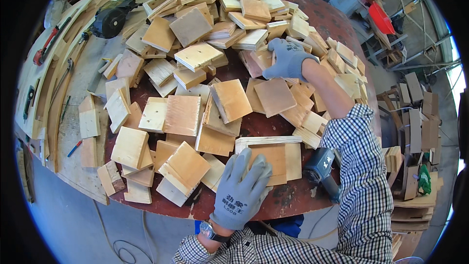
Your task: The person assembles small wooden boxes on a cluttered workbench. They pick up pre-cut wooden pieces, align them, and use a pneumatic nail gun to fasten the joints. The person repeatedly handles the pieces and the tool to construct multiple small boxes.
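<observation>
My left hand (243, 188), in a grey work glove, lies flat with spread fingers on a square plywood piece (273, 159) near the front edge of a round reddish table (288, 200). My right hand (288, 58), also in a grey glove, reaches far across and rests on a pile of square plywood offcuts (264, 61) near the table's middle; its fingers curl over the pieces, but whether they grip one I cannot tell. Both sleeves are checked.
Several plywood squares (195, 54) cover the table. A blue power tool (320, 166) lies by my right elbow. A black power tool (110, 19), a red-handled tool (46, 46) and long boards lie left. More stacked wood (415, 132) stands right.
</observation>
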Available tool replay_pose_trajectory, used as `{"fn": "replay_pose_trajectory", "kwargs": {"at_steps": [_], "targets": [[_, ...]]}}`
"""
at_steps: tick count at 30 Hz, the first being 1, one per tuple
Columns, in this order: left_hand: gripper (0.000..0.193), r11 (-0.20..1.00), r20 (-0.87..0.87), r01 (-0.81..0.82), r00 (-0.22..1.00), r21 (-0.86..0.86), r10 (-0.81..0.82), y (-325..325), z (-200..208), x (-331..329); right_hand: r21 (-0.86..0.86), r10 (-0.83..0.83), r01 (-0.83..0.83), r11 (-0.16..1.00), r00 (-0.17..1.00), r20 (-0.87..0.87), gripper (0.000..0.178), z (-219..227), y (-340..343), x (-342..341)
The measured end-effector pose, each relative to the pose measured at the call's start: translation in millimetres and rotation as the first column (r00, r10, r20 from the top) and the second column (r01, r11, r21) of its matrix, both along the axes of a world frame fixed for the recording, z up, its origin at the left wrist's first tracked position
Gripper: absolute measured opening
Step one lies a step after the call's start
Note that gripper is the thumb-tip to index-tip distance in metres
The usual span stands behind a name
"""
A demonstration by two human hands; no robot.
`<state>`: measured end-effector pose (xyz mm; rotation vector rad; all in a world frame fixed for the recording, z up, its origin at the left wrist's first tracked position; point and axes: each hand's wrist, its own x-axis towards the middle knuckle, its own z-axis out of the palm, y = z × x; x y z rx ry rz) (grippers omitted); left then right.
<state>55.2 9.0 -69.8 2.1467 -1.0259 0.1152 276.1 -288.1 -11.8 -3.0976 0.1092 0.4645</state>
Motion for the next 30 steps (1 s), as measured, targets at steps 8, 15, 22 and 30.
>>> {"fn": "replay_pose_trajectory", "kwargs": {"at_steps": [8, 15, 22, 30], "targets": [[0.051, 0.996, 0.127, -0.032, 0.992, 0.089, 0.021, -4, 2, 0, -0.022, 0.068, -0.065, 0.998, 0.986, 0.152, 0.105, -10, -13, -17], [0.051, 0.98, 0.164, -0.004, 0.986, 0.199, -0.029, -1, 13, 0, -0.133, 0.108, -0.082, 0.988, 0.973, 0.203, 0.088, -5, -16, -42], [0.05, 0.966, 0.188, -0.098, 0.981, 0.241, 0.052, -5, 12, -8, -0.205, 0.316, -0.269, 0.941, 0.915, 0.25, 0.059, 8, -37, -62], [0.05, 0.979, 0.116, -0.088, 0.991, 0.185, 0.067, -5, 7, -12, -0.315, 0.808, -0.744, 0.59, 0.533, 0.252, 0.056, -7, 0, -104]]}}
